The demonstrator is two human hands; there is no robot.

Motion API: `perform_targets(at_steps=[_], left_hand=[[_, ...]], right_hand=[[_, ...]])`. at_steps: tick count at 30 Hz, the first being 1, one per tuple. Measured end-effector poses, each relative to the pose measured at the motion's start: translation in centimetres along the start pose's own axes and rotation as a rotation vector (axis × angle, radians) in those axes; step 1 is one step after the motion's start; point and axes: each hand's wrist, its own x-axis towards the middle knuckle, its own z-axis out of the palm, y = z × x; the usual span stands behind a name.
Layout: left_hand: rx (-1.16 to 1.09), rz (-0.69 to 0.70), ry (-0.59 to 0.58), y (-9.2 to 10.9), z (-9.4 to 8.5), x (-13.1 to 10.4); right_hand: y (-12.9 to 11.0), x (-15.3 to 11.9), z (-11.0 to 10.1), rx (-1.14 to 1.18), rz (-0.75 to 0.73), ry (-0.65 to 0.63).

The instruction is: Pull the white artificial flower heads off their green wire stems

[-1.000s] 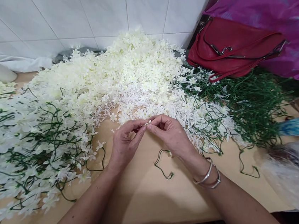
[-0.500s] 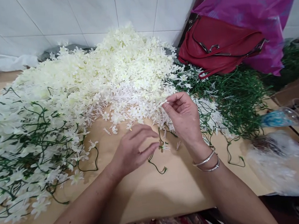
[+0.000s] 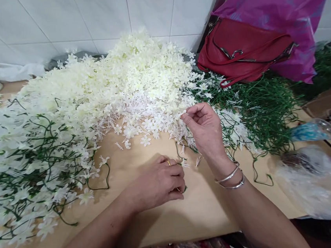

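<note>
My left hand (image 3: 162, 181) rests low on the table with its fingers curled over a green plastic stem (image 3: 185, 188); only a bit of the stem shows past the fingertips. My right hand (image 3: 204, 128) is raised at the front of the flower heap, thumb and forefinger pinched on a small white flower piece (image 3: 184, 114), mostly hidden. Between the hands lie another thin green stem (image 3: 177, 149) and a few loose white bits (image 3: 198, 161). Beyond them spreads a big heap of loose white artificial flowers (image 3: 148, 74).
At the left lie green stems fitted with white flowers (image 3: 38, 153). Bare green stems (image 3: 267, 109) are piled at the right, below a red handbag (image 3: 246, 48) and a purple plastic bag (image 3: 283, 5). A clear plastic bag (image 3: 316, 179) and a plastic cup (image 3: 314, 130) lie at the right edge.
My left hand has come down and toward me, and its fingers have closed over the green stem that lay on the table. My right hand keeps its pinch in nearly the same place.
</note>
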Motion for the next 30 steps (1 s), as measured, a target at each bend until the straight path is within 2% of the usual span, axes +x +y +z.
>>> perform_targets(at_steps=[3,6,9,12,14,18,30], left_hand=[[-0.139,-0.03,-0.012,0.1,-0.1,0.1],[-0.461,-0.113,0.091,-0.4,-0.8,-0.1],[-0.728,-0.302,0.376,-1.5,-1.7,-0.5],[-0.809,-0.506,0.732,-2.9,-2.1,-0.8],[-0.828,-0.573,0.866,-3.5,-2.2,-0.9],[-0.87,-0.588,0.883,-3.6,-2.1,-0.8],[-0.903,-0.563,0.852,-3.1,-2.2,-0.7]], right_hand=[[0.1,0.0,0.0,-0.001,0.005,0.001],[0.1,-0.2,0.1,0.037,0.024,-0.044],[-0.2,-0.4,0.2,0.091,0.116,-0.197],[-0.6,-0.9,0.5,0.166,0.256,-0.393],[-0.7,-1.2,0.8,0.217,0.332,-0.493],[-0.5,-1.8,1.4,0.262,0.403,-0.573],[-0.3,-2.1,1.6,0.24,0.476,-0.593]])
